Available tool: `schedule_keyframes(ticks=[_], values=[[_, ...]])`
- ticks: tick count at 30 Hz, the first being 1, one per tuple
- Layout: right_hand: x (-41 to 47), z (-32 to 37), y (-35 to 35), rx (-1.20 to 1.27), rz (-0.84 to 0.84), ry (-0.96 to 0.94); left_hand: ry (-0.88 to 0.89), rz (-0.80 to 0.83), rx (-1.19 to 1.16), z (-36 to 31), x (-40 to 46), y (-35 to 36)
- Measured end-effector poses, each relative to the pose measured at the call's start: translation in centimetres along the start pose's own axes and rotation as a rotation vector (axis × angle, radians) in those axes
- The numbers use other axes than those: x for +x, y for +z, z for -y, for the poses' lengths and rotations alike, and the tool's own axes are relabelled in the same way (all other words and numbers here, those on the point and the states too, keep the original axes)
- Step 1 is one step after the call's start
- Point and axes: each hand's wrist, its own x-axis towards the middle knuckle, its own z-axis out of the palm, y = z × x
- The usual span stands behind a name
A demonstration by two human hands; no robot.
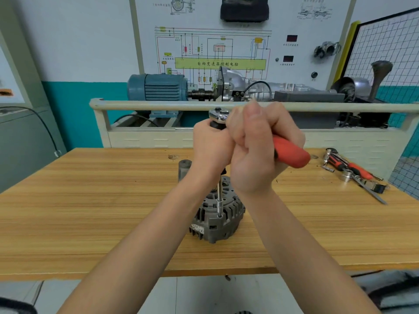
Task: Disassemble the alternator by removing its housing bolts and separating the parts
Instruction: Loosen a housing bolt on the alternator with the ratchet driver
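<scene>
The alternator (217, 214) stands on the wooden table (90, 200), near its middle, its finned grey housing upward and a small connector block at its lower left edge; directly above it both hands are raised, well clear of the housing, joined to it only by the slim extension bar (219, 196) that runs straight down from between the hands to a socket seated on a bolt at the housing's near rim; the left hand (210, 150) is curled round the black upper part of that bar just under the ratchet head (218, 114), fingers wrapped tight; the right hand (256, 150) is closed round the ratchet's red handle (292, 152), whose end juts out to the right past the palm, thumb laid up along the top; the two hands touch each other; a grey cylindrical part (184, 168) stands on the table just behind the alternator, partly hidden by the left wrist; at the table's far right edge lies a cluster of loose tools (353, 173), red-and-black handled drivers, sockets and a file; beyond the table a training rig holds a blue motor (156, 87) beneath a wiring-diagram board (215, 53)
</scene>
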Motion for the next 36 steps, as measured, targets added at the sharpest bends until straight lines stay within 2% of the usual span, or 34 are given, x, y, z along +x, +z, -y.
schedule_keyframes(ticks=[2, 4, 9, 11, 13, 16, 20, 22, 24, 26, 28, 29, 32, 36], values=[[0.5, 0.1, -0.3, 0.08, -0.01, 0.031, -0.071, 0.027, -0.059, 0.2, 0.1, -0.4], [1.6, 0.1, -0.9, 0.266, -0.014, 0.112, -0.157, 0.185, -0.168, 0.2, 0.4, -1.0], [4.2, -0.9, -3.1, 0.695, -0.156, 0.591, -0.26, 0.562, -0.364, 0.4, 1.5, -2.8], [4.8, -1.7, -3.8, 0.865, -0.24, 0.721, -0.272, 0.638, -0.388, 0.3, 1.5, -2.8], [5.1, -2.5, -4.3, 0.98, -0.321, 0.784, -0.294, 0.61, -0.369, 0.2, 1.5, -2.3], [5.1, -2.7, -4.7, 0.975, -0.386, 0.766, -0.271, 0.42, -0.252, 0.2, 1.3, -1.1], [4.4, -1.3, -4.4, 0.815, -0.296, 0.642, -0.2, 0.188, -0.16, 0.2, 0.6, 0.0], [3.5, -0.5, -3.7, 0.642, -0.181, 0.5, -0.18, 0.083, -0.138, 0.2, 0.5, 0.3], [2.5, -0.1, -2.5, 0.449, -0.078, 0.275, -0.145, 0.006, -0.114, 0.0, 0.3, 0.7], [1.2, 0.2, -1.6, 0.199, -0.043, 0.071, -0.086, -0.032, -0.056, 0.0, 0.0, 1.0], [0.3, 0.3, -1.0, 0.038, -0.03, -0.006, -0.062, -0.038, -0.018, 0.2, -0.1, 0.9], [0.2, 0.3, -1.0, 0.04, -0.029, -0.003, -0.073, -0.027, -0.033, 0.2, -0.1, 0.7], [1.6, 0.4, -1.4, 0.286, -0.007, 0.109, -0.134, 0.096, -0.127, 0.4, 0.0, -0.2], [3.6, 0.1, -3.0, 0.59, -0.108, 0.44, -0.163, 0.328, -0.232, 0.3, 0.6, -1.6]])
